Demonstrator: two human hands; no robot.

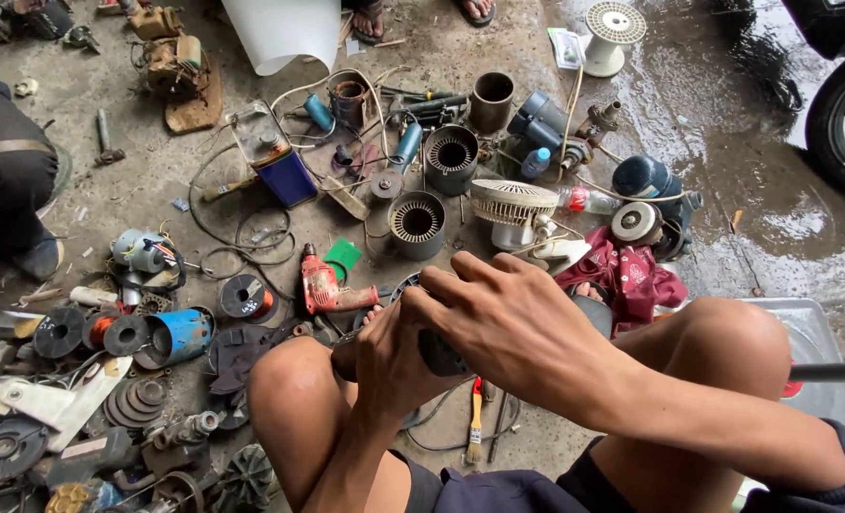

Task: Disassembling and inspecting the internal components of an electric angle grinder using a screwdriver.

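Wet concrete floor lies cluttered under me as my left hand and right hand wrap fingers tight around a dark tool handle between my knees, its axis running nine-to-three.

Grey concrete floor, wet and shiny at right, in daylight.

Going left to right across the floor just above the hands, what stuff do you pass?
Blue metal can lying on its side → spool of copper wire → red power drill → round grey motor stator → crumpled red cloth.
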